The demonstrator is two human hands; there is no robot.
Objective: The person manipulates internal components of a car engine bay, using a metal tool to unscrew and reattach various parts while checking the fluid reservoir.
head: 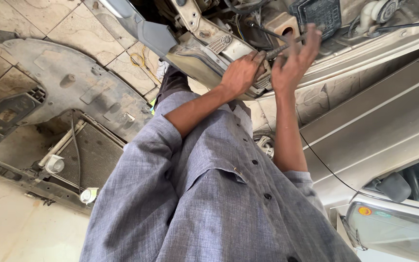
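- Gripping: left hand closed on the headlight housing at the car's front.
- Right hand fingers spread, just beside a thin rod between both hands.
- Radiator on floor, well apart.

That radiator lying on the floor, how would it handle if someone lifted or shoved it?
The radiator looks like a broad, flat, rigid panel, so it probably lifts stiff rather than floppy, awkward for one hand. Its fine finned face likely dents easily. It lies flat beside the grey plastic underbody shield on tiles, so a push would probably slide it, not roll it.
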